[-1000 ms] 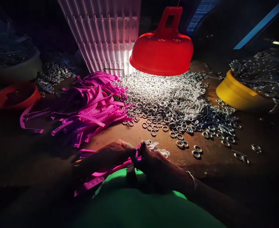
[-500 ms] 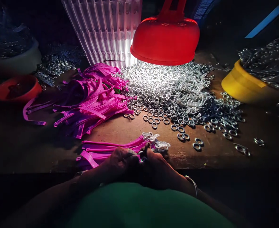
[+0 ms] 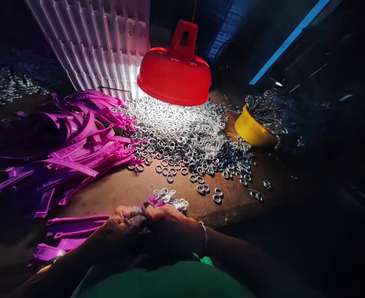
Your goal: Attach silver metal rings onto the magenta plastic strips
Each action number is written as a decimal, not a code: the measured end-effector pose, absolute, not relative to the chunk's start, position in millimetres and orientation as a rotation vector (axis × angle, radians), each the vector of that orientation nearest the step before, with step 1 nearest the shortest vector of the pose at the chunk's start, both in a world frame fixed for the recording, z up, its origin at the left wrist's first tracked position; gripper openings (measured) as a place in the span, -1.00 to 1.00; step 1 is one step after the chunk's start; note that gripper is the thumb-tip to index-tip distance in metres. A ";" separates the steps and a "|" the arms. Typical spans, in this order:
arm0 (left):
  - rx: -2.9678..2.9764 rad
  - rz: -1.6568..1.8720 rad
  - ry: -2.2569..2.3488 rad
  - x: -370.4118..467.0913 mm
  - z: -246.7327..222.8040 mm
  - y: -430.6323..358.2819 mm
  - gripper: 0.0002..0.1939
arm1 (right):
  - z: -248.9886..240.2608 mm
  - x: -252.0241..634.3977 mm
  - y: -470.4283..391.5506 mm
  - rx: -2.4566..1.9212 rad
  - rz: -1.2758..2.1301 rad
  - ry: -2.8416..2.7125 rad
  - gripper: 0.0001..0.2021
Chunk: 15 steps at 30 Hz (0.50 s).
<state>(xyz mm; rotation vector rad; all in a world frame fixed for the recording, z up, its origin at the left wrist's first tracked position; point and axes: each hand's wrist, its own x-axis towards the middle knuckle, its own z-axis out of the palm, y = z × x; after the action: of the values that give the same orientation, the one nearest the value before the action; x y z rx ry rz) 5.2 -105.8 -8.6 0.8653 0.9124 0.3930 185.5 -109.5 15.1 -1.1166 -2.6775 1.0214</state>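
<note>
My left hand (image 3: 117, 223) and my right hand (image 3: 173, 227) are drawn together low at the table's front edge, both with curled fingers. Dark cloth-like wrapping covers some fingertips where they meet. Whatever is pinched there is hidden by the hands and shadow. A few pink straps (image 3: 77, 221) lie under and left of my left hand. Just beyond the fingers, silvery-white rings (image 3: 179, 203) sit at strap ends. Further off are a heap of pink straps (image 3: 77, 145) on the left and a large pile of metal rings (image 3: 185, 140) in the middle.
A red lamp (image 3: 174, 76) hangs low over the ring pile. Behind the straps stands a white ribbed panel (image 3: 104, 49). To the right, a tilted yellow tub (image 3: 253, 130) holds metal pieces. More metal parts (image 3: 11, 80) lie at the far left. Loose rings (image 3: 217, 195) dot the wooden table.
The view has swung right, so the lamp, piles and tub appear further left. The red bowl has left the view. My hands remain together, and the ring glimpsed between them is now hidden.
</note>
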 end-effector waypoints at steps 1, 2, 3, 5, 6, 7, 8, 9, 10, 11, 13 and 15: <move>0.957 0.396 0.903 5.3 -9.5 -101.5 -0.64 | 13.9 187.7 -107.3 -1.127 0.955 -2.700 -0.86; 1.058 0.409 0.894 6.2 -10.7 -97.2 -0.62 | 11.9 190.5 -105.5 -1.141 0.883 -2.708 -0.85; 1.170 0.423 0.888 7.9 -12.2 -93.4 -0.60 | 9.1 194.1 -104.1 -1.164 0.819 -2.695 -0.80; 1.434 0.439 0.915 14.5 -16.9 -88.5 -0.57 | 1.1 204.5 -102.0 -1.229 0.711 -2.616 -0.69; 1.583 0.439 0.944 19.1 -20.0 -87.6 -0.57 | -3.9 211.7 -100.5 -1.264 0.655 -2.569 -0.65; 1.739 0.434 0.971 23.9 -23.5 -87.9 -0.58 | -9.4 220.5 -98.3 -1.303 0.608 -2.518 -0.65; 1.890 0.428 0.991 28.5 -27.3 -89.1 -0.59 | -15.1 231.1 -95.0 -1.356 0.562 -2.453 -0.67; 2.018 0.432 1.005 32.0 -31.0 -91.1 -0.62 | -20.8 243.3 -90.3 -1.422 0.506 -2.369 -0.71; 2.102 0.452 1.012 33.8 -34.5 -93.7 -0.63 | -26.3 257.1 -84.3 -1.506 0.433 -2.266 -0.74; 2.140 0.482 1.019 33.2 -37.6 -96.4 -0.65 | -31.3 272.4 -77.0 -1.595 0.350 -2.150 -0.75; 2.116 0.589 1.056 24.2 -42.4 -100.9 -0.64 | -39.2 305.2 -58.8 -1.749 0.150 -1.926 -0.74; 2.051 0.718 1.146 7.0 -46.2 -102.0 -0.64 | -44.6 337.2 -37.7 -1.813 0.053 -1.821 -0.70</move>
<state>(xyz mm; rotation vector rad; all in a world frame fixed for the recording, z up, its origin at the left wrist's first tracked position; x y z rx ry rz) 7.0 -102.0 -46.2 2.0512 1.1464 0.7179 337.2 -37.7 -44.6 -1.8126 -1.8213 0.0534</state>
